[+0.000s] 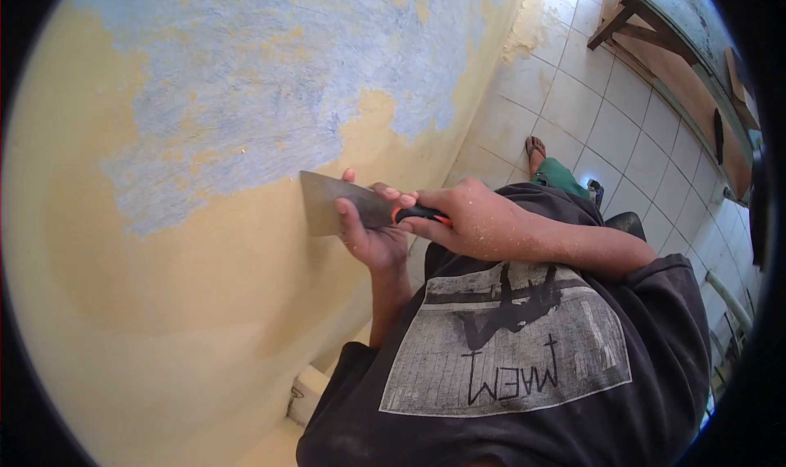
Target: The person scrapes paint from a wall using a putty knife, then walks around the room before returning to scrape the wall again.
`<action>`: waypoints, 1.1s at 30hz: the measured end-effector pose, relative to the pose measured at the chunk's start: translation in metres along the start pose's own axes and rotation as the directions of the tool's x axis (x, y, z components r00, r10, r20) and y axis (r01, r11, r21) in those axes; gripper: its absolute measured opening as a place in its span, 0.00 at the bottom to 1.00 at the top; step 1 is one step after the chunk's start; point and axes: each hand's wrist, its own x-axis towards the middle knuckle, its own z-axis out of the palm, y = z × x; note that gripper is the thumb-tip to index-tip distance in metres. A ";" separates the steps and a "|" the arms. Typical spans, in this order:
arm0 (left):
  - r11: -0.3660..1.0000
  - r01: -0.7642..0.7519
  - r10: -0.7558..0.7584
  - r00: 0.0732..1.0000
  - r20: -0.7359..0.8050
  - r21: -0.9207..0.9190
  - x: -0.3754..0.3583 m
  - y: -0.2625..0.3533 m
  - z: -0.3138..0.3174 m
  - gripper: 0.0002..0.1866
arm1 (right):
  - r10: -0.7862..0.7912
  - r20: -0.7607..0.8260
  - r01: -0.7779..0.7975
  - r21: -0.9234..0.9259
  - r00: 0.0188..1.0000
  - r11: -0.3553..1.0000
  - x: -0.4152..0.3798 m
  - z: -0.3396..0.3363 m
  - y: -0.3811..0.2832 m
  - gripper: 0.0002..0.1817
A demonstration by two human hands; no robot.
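Observation:
My right hand is wrapped round the black and orange handle of a wide putty knife. On the left, my left hand grips the metal blade near the handle, with the thumb across the near face and the fingers partly hidden behind it. The blade's far edge is at the wall, just below a rough bluish-white patch; whether it touches cannot be made out. Pale specks dot my right hand and forearm.
White floor tiles run along the wall's base at the upper right. A wooden-framed table stands beyond them. My sandalled foot shows past my dark printed shirt. A pale block-like ledge juts out at the lower wall.

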 end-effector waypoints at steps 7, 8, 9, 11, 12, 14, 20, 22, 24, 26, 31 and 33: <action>0.999 -0.009 0.011 0.999 0.045 -0.054 0.001 -0.003 -0.006 0.24 | -0.040 -0.031 0.040 0.012 0.999 0.999 0.002 0.002 0.000 0.14; 0.998 -0.016 0.019 0.998 0.055 -0.059 0.003 -0.002 -0.004 0.24 | -0.034 -0.030 0.034 0.008 0.999 0.999 0.003 0.001 0.000 0.14; 0.998 -0.019 0.023 0.998 0.060 -0.064 0.004 0.002 -0.004 0.24 | -0.023 -0.028 0.023 0.008 0.999 1.000 0.004 0.001 0.000 0.15; 0.997 -0.020 0.024 0.998 0.060 -0.072 0.002 0.003 -0.003 0.24 | -0.053 -0.049 0.053 0.016 0.997 0.998 0.005 0.001 -0.002 0.15; 0.997 -0.024 0.028 0.998 0.053 -0.073 0.002 0.003 -0.003 0.24 | -0.071 -0.054 0.073 0.027 0.996 0.997 0.004 0.003 -0.003 0.15; 0.999 -0.027 0.029 0.998 0.052 -0.039 0.002 0.004 -0.004 0.24 | -0.038 -0.025 0.039 0.058 0.999 0.998 0.002 0.002 -0.005 0.15; 1.000 -0.018 0.018 0.998 0.060 0.005 0.011 -0.003 0.000 0.24 | -0.077 -0.048 0.079 0.037 0.996 0.996 0.009 -0.005 0.006 0.15; 1.000 -0.018 0.018 0.999 0.051 -0.003 0.012 -0.002 -0.001 0.24 | -0.072 -0.046 0.074 0.041 0.996 0.996 0.007 -0.002 0.006 0.15; 1.000 0.001 -0.001 1.000 0.016 0.006 0.010 -0.007 -0.001 0.24 | -0.046 -0.036 0.049 0.072 0.998 0.996 0.005 -0.007 0.004 0.15; 1.000 -0.008 0.008 1.000 0.024 0.000 0.014 -0.009 0.002 0.24 | -0.031 -0.027 0.033 0.079 0.999 0.996 0.006 -0.012 0.002 0.15; 0.999 -0.006 0.007 1.000 0.024 -0.038 0.015 0.000 0.002 0.24 | -0.065 -0.056 0.070 0.079 0.996 0.994 0.007 -0.004 0.000 0.16; 1.000 -0.002 0.002 1.000 -0.005 0.000 0.013 -0.005 0.002 0.24 | -0.022 -0.029 0.025 0.089 0.999 0.996 0.007 -0.010 -0.003 0.16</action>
